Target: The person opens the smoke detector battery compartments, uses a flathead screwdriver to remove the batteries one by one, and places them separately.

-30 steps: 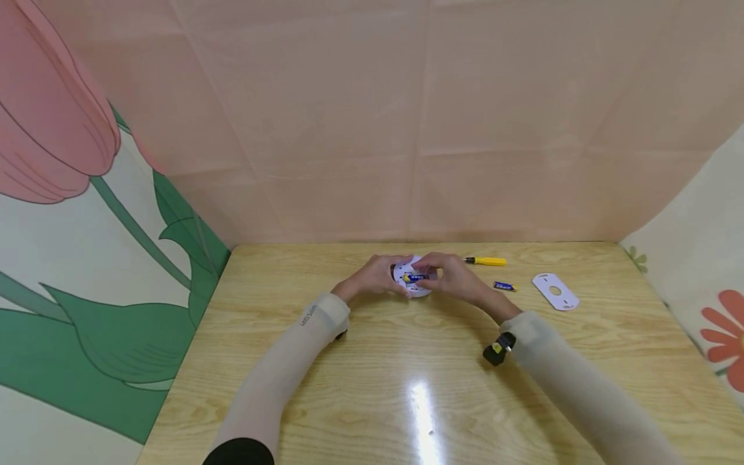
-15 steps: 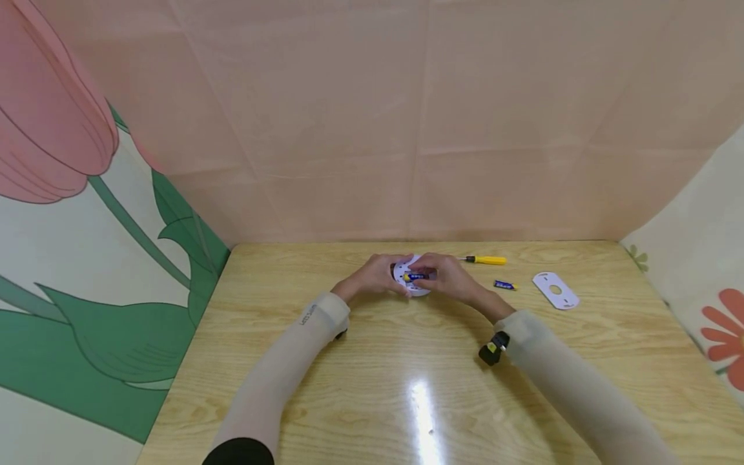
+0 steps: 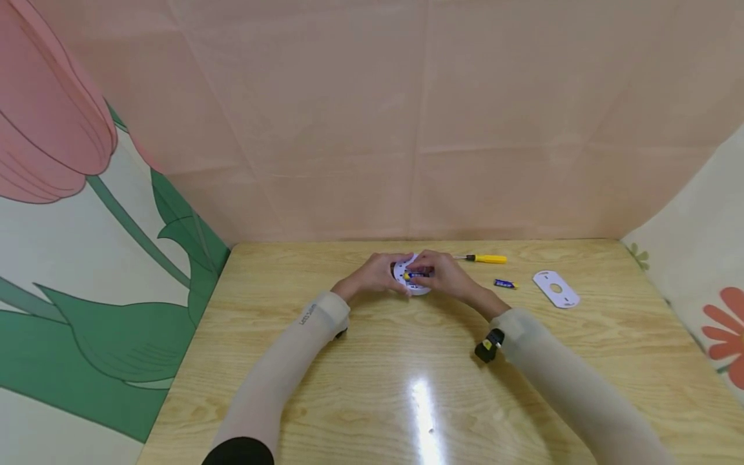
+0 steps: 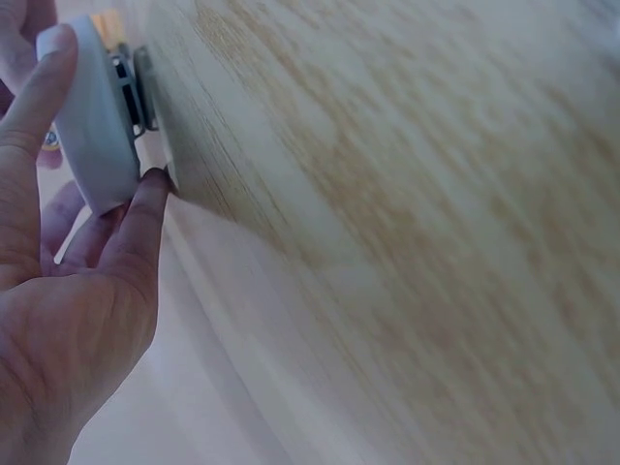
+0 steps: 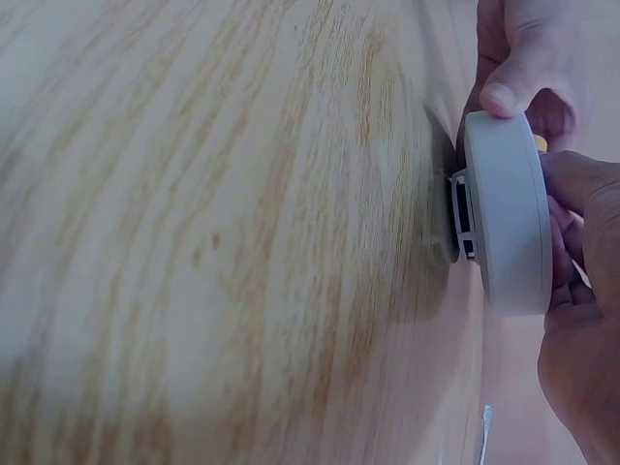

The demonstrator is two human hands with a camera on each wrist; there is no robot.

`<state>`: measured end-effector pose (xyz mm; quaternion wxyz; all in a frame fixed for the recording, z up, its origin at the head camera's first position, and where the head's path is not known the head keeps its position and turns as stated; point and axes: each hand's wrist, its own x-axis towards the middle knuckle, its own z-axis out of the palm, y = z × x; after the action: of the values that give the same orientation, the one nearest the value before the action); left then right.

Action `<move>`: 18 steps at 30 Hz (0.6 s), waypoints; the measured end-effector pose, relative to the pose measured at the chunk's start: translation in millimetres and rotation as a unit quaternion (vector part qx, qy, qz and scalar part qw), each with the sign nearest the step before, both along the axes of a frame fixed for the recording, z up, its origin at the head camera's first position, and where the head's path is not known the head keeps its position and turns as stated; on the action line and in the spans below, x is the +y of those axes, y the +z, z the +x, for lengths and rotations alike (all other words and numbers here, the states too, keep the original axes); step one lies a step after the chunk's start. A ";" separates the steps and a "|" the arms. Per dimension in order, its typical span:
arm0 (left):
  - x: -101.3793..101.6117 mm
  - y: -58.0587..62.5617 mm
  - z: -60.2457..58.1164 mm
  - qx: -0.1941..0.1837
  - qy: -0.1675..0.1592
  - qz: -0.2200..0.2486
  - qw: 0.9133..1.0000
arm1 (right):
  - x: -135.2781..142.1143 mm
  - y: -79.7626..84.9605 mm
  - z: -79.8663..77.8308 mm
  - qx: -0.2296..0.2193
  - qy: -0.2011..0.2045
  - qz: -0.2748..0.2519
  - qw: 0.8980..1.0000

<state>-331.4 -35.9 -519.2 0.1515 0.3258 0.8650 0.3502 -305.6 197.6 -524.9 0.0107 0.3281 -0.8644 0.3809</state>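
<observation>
A white round smoke detector is tipped face down at the back middle of the table. From its left side my left hand grips the rim, thumb on one edge and fingers round the other. My right hand pinches a blue and yellow battery at the detector's upturned back. In the left wrist view the white casing stands between thumb and fingers. Its slotted front faces the tabletop in the right wrist view, where the casing hides most of the battery.
Right of my hands lies a second blue and yellow battery. A screwdriver with a yellow handle lies behind it. Farther right is a white mounting plate with a round hole. A pink cloth wall borders the table's back edge.
My right wrist has shifted slightly inward to the left, its fingers still on the battery. My left hand stays on the detector, nearly unmoved.
</observation>
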 end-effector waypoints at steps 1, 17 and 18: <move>-0.3 0.1 -0.1 0.000 -0.001 0.000 1.000 | -0.6 0.2 0.1 -0.001 0.001 -0.002 1.000; -4.2 0.8 -1.5 -0.010 -0.002 -0.001 1.000 | -5.1 -0.9 -0.8 0.005 0.007 -0.001 1.000; -4.4 0.4 -1.5 -0.008 -0.002 -0.002 1.000 | -5.2 -1.7 -0.6 0.007 0.007 -0.003 1.000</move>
<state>-333.0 -40.3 -518.9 0.1597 0.3241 0.8637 0.3513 -306.2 192.4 -526.6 0.0154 0.3367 -0.8608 0.3813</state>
